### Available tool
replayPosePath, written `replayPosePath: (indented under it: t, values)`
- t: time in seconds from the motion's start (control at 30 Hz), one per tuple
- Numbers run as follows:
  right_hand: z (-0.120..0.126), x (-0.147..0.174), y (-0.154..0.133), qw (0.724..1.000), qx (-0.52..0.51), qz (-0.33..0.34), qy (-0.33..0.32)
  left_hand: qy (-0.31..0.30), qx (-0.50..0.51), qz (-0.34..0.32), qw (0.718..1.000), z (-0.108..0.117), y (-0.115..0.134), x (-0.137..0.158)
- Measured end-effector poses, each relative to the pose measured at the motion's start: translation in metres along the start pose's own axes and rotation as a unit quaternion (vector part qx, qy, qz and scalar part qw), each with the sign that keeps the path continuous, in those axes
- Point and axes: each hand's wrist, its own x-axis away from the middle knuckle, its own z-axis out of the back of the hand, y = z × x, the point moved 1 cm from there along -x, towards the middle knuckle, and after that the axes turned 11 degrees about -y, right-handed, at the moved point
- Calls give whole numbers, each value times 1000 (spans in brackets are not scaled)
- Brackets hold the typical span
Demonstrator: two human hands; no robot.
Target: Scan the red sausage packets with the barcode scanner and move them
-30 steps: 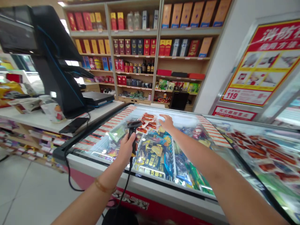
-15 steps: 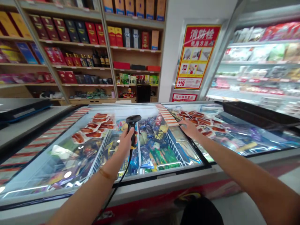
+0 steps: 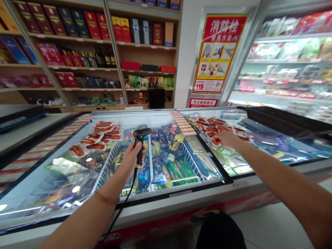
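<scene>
My left hand (image 3: pixel 133 154) is wrapped round the handle of a black barcode scanner (image 3: pixel 142 131), held upright over the glass-topped freezer. Its black cable (image 3: pixel 129 193) hangs down past my wrist. On the right side, my right hand (image 3: pixel 227 139) reaches down among clear packs of reddish-brown meat (image 3: pixel 215 125) lying on the glass. The fingertips point down at a pack and are blurred, so a grip cannot be made out. Another group of the same meat packs (image 3: pixel 103 133) lies on the glass to the left of the scanner.
Under the glass are white wire baskets (image 3: pixel 193 162) of bagged frozen goods. Orange-striped strips (image 3: pixel 183 122) run over the lids. A black tray (image 3: pixel 285 119) rests at the right. Behind stand shelves (image 3: pixel 145 47) of boxes and bottles, and a red-and-yellow sign (image 3: pixel 220 53).
My right hand has moved right, from the striped strip at the lid's edge onto the right-hand meat packs. The left hand still holds the scanner; the view has shifted slightly.
</scene>
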Motion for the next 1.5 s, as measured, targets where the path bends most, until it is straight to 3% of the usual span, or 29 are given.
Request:
replayPosePath:
  t: [0.1, 0.27, 0.4, 0.53, 0.63, 0.77, 0.87, 0.97, 1.13, 1.5]
  values:
    - [-1, -3, -2, 997, 39, 30, -53, -7, -3, -3, 1000, 1, -1, -1]
    - [-2, -22, -31, 999, -22, 8, 23, -18, 4, -8, 1000, 2, 1, -2]
    - [3, -55, -108, 990, -117, 49, 57, -30, -4, -15, 999, 2, 2, -2]
    - [4, -83, -199, 984, -139, 105, 41, -37, -13, -16, 999, 5, -2, -3]
    - [0, -91, -233, 981, -162, 99, 50, -33, -12, -5, 999, 7, -3, -3]
    - [-11, -94, -223, 977, -196, 41, 74, -32, -1, 0, 1000, 5, -3, -2]
    - [-18, -96, -203, 973, -222, 47, 53, -50, -10, -1, 999, 2, -2, -1]
    - [-19, -96, -195, 952, -280, 59, 108, -82, -35, -3, 996, 0, 0, 1]
    - [-7, -91, -204, 911, -339, 88, 217, -106, -70, -24, 992, 0, 5, 9]
    - [11, -73, -220, 898, -331, 130, 260, -122, -58, -37, 990, 3, 6, 11]
